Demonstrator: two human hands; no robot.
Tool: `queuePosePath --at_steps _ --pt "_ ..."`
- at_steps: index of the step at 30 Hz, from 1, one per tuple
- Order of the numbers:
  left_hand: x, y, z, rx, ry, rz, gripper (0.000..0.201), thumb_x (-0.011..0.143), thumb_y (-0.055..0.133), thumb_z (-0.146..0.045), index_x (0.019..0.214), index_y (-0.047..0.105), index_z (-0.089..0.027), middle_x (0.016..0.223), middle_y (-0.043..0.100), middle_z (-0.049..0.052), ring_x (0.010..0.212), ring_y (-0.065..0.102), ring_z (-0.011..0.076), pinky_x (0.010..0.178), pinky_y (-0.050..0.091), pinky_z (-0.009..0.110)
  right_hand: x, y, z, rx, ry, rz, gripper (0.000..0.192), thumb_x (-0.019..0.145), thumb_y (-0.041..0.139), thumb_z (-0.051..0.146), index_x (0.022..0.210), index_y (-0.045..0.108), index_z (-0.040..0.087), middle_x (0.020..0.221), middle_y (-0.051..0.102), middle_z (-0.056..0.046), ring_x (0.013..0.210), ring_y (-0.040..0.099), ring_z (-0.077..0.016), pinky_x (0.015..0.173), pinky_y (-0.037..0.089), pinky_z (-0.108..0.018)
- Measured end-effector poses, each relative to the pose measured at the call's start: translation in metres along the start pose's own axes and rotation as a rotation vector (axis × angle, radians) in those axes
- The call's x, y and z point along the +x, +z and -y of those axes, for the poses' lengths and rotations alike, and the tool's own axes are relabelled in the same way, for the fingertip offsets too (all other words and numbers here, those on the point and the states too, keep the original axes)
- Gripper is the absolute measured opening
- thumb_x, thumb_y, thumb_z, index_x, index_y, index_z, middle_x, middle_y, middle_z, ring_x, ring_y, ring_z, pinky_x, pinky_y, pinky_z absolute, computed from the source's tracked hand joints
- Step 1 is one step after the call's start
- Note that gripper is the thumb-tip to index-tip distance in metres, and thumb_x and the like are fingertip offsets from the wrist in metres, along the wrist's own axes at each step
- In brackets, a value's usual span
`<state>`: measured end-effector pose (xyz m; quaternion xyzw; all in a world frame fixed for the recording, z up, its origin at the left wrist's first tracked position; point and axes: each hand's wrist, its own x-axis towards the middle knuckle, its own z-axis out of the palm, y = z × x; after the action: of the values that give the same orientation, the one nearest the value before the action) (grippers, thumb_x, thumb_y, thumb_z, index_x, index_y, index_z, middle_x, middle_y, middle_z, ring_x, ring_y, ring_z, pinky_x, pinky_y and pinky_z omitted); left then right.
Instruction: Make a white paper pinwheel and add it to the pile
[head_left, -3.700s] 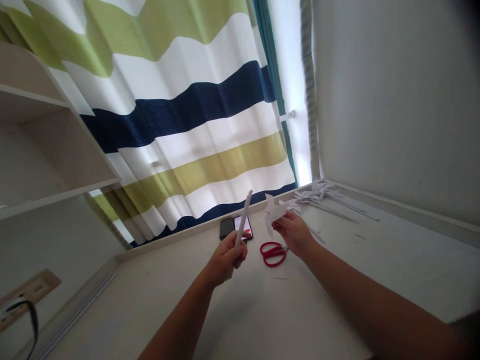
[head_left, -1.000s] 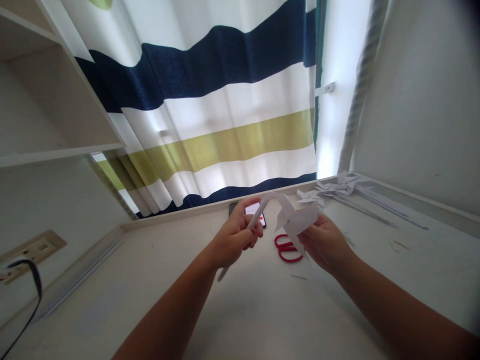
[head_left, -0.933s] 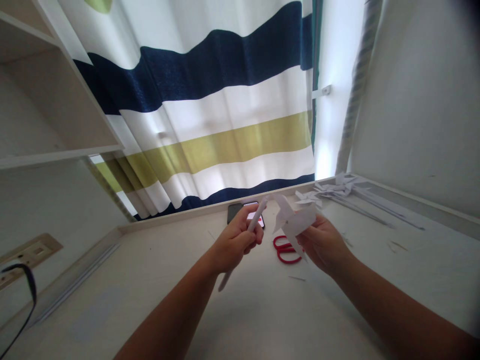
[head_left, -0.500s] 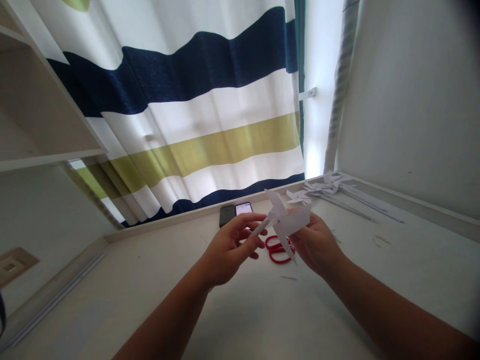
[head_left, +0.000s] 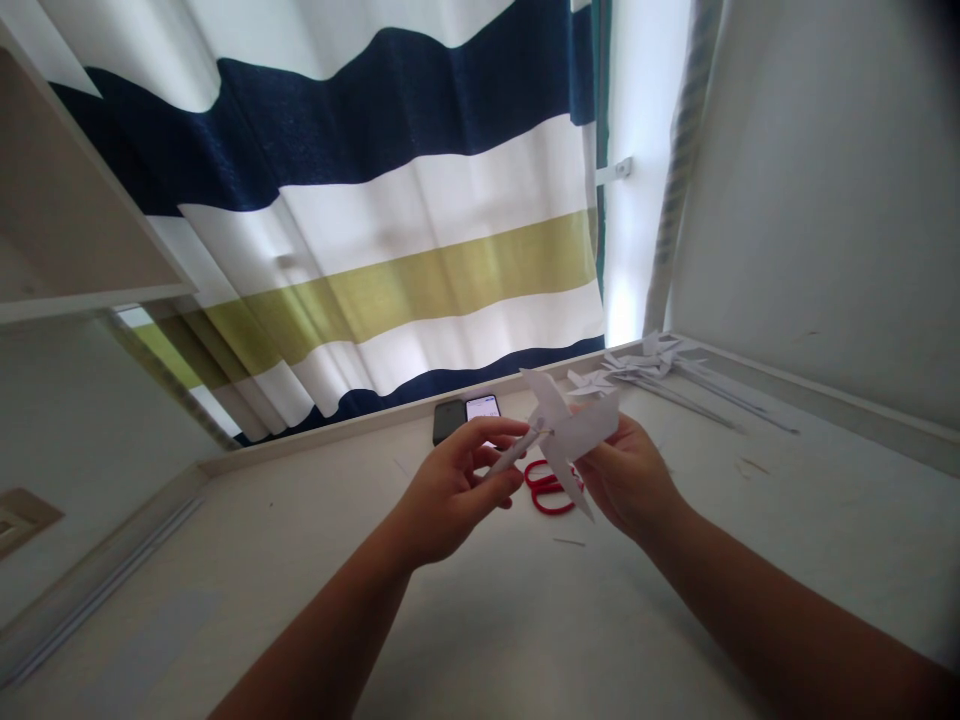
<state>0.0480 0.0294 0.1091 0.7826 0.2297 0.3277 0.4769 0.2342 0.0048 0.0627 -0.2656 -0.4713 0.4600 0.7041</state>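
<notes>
A white paper pinwheel (head_left: 583, 430) is held up above the table between my two hands. My left hand (head_left: 448, 495) is closed on a rolled white paper stick (head_left: 511, 456), whose upper end meets the pinwheel's centre. Something thin shows at that centre, too small to make out. My right hand (head_left: 637, 472) pinches the pinwheel from behind on its right side, and the blades hide some of its fingertips. Red-handled scissors (head_left: 553, 501) lie on the table behind and below the pinwheel, partly covered by it.
Several finished-looking paper pinwheels (head_left: 649, 365) on sticks lie at the back right. Beyond my left hand are a phone with a lit screen (head_left: 481, 408) and a dark case-like object (head_left: 448, 424). A thin strip (head_left: 570, 542) lies in front of the scissors. A striped curtain (head_left: 420, 290) hangs behind.
The whole view has shifted slightly, so table things appear a little further left and higher. Both hands keep their hold on the stick and pinwheel, nearly unmoved.
</notes>
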Motion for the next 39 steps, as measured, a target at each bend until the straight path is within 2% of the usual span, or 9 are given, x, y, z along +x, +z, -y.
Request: queuePosePath --at_steps 7,11,17,26,31,34,39 --pt "-0.0001 -0.0015 0.0017 0.018 0.001 -0.036 0.030 0.086 0.056 -0.022 0.116 0.057 -0.024 0.089 0.059 0.004 0.073 0.054 0.0119 0.056 0.049 0.021 0.0012 -0.0010 -0.0011 0.014 -0.018 -0.006 0.009 0.076 0.071 0.022 0.085 0.071 0.022 0.082 0.069 -0.003 0.077 0.062 -0.0179 0.074 0.050 -0.033" --pt "0.0001 -0.0023 0.0031 -0.021 0.015 -0.041 0.028 0.088 0.053 -0.022 0.116 0.058 -0.024 0.092 0.061 0.005 0.077 0.059 0.0138 0.059 0.052 0.024 0.0016 -0.0020 0.0000 0.040 -0.014 -0.004 0.011 0.077 0.069 0.022 0.088 0.070 0.023 0.079 0.068 -0.002 0.074 0.060 -0.0153 0.071 0.049 -0.030" --pt "-0.0002 -0.0006 0.0025 -0.066 0.008 -0.007 0.029 0.088 0.053 -0.023 0.117 0.057 -0.024 0.097 0.063 0.006 0.080 0.063 0.0151 0.067 0.056 0.028 0.0011 -0.0004 0.0008 0.062 -0.006 0.038 0.010 0.078 0.069 0.021 0.088 0.070 0.020 0.083 0.068 -0.003 0.080 0.062 -0.0172 0.076 0.050 -0.032" --pt "-0.0005 -0.0019 0.0009 -0.127 -0.011 0.008 0.030 0.089 0.052 -0.025 0.119 0.055 -0.023 0.095 0.063 0.006 0.079 0.066 0.0160 0.072 0.056 0.033 0.0008 0.0002 0.0017 0.059 -0.041 0.047 0.006 0.077 0.069 0.020 0.083 0.070 0.022 0.078 0.069 0.000 0.076 0.063 -0.0150 0.073 0.051 -0.030" --pt "-0.0003 -0.0003 -0.0016 -0.127 -0.031 0.003 0.031 0.089 0.052 -0.027 0.120 0.054 -0.023 0.095 0.064 0.007 0.080 0.066 0.0178 0.073 0.055 0.034 0.0009 -0.0007 0.0005 0.001 -0.031 0.034 0.011 0.076 0.070 0.021 0.087 0.070 0.022 0.082 0.069 -0.002 0.077 0.063 -0.0171 0.073 0.050 -0.033" --pt "0.0014 0.0000 -0.0017 -0.132 -0.040 -0.036 0.031 0.088 0.054 -0.027 0.119 0.055 -0.021 0.096 0.066 0.008 0.086 0.066 0.0198 0.075 0.054 0.034 0.0012 -0.0025 -0.0015 -0.034 -0.025 0.016 0.011 0.077 0.070 0.022 0.087 0.069 0.021 0.081 0.069 -0.003 0.075 0.063 -0.0172 0.070 0.050 -0.033" --pt "0.0061 -0.0027 0.0016 -0.143 -0.067 -0.166 0.028 0.086 0.058 -0.028 0.112 0.060 -0.016 0.100 0.070 0.010 0.093 0.064 0.0200 0.079 0.051 0.031 -0.0002 -0.0038 -0.0022 -0.025 -0.045 0.019 0.007 0.075 0.071 0.022 0.081 0.067 0.020 0.076 0.066 -0.001 0.071 0.062 -0.0164 0.069 0.051 -0.033"
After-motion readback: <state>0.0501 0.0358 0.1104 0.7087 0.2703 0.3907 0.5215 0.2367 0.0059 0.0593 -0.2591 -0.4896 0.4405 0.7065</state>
